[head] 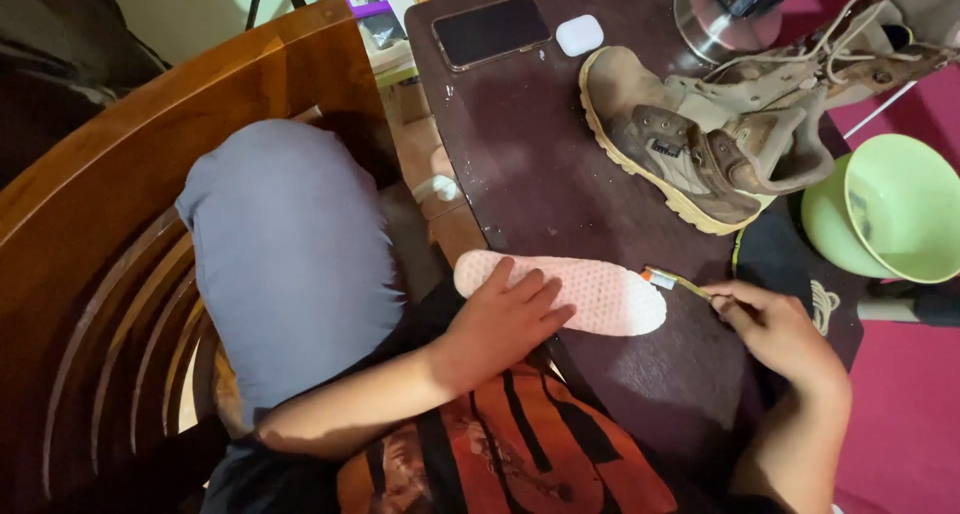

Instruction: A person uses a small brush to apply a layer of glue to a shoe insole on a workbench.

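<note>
The left hand (500, 319) lies flat on a pink insole (570, 292), with its fingers spread out and pressing down on it. Its grip is wide, not closed around anything. The insole lies on the dark brown table (530, 164), near the edge closest to the person, and it has lots of little bumps on it.

The right hand (775, 329) has its grip closed on a small brush (675, 281). The brush looks like a toothbrush. Its head touches the rounded end of the insole.

Farther back on the table a dirty brown boot (690, 144) lies on its side with its laces loose. A second boot (880, 34) lies behind it at the far corner. A dark phone (490, 31) lies flat near the far edge, and a small white case (579, 35) sits just beside it. A shiny metal lid (720, 19) is near the boots. A light green bowl (900, 209) sits to the right, past the edge of the table. A wooden chair (120, 204) with a grey cushion (290, 254) stands on the left
</note>
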